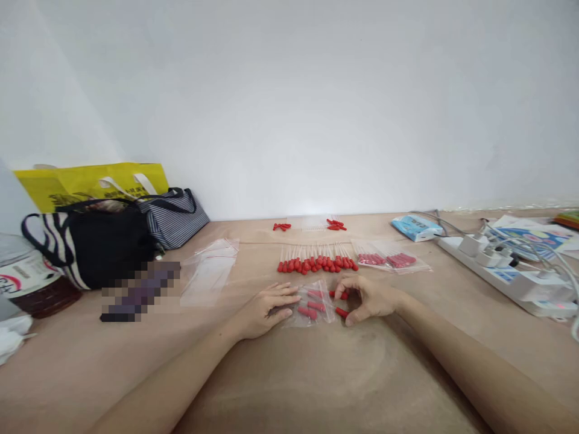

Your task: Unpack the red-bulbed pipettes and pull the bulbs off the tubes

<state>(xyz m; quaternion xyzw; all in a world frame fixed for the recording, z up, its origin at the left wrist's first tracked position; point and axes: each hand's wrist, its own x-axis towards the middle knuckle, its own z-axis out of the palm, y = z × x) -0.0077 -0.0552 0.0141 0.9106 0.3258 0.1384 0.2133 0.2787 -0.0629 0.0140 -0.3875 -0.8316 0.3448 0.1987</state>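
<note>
A small clear plastic bag (312, 304) with a few red-tipped pieces inside lies on the tan table between my hands. My left hand (266, 308) rests on the bag's left edge with its fingers stretched over it. My right hand (366, 298) is curled at the bag's right opening, pinching a red-tipped piece (341, 312). Just beyond lies a row of several red-tipped sticks (316, 260). To their right are filled clear bags (391, 260) of red pieces.
Empty clear bags (208, 271) lie at the left. A black bag (97, 244), a striped bag (174, 217) and a yellow bag (90, 184) stand at the back left. A white power strip (511, 274) with cables lies at the right. More red pieces (335, 225) sit by the wall.
</note>
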